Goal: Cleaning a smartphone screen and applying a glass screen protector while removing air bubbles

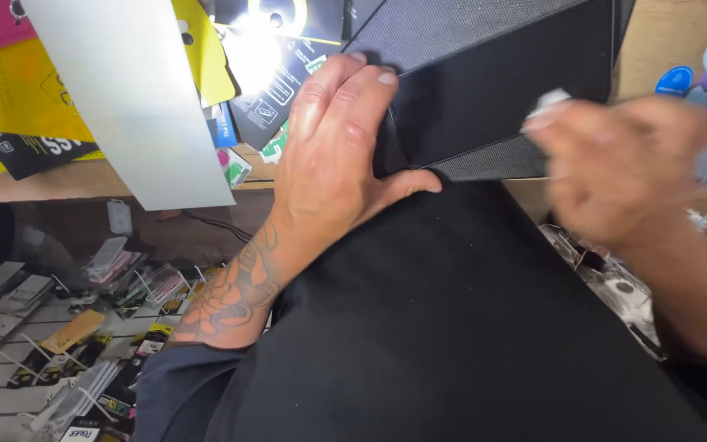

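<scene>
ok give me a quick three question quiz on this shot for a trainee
1. True or false: the left hand lies flat against the dark slab-shaped device.
2. Which hand is blurred by motion? A) the left hand B) the right hand C) neither
3. What does the right hand pinch between its fingertips?

Key
1. True: its palm and fingers press on the device's left edge.
2. B: the right hand is smeared, while the left is sharp.
3. A small white piece, held against the device's right side; what it is cannot be told through the blur.
</scene>
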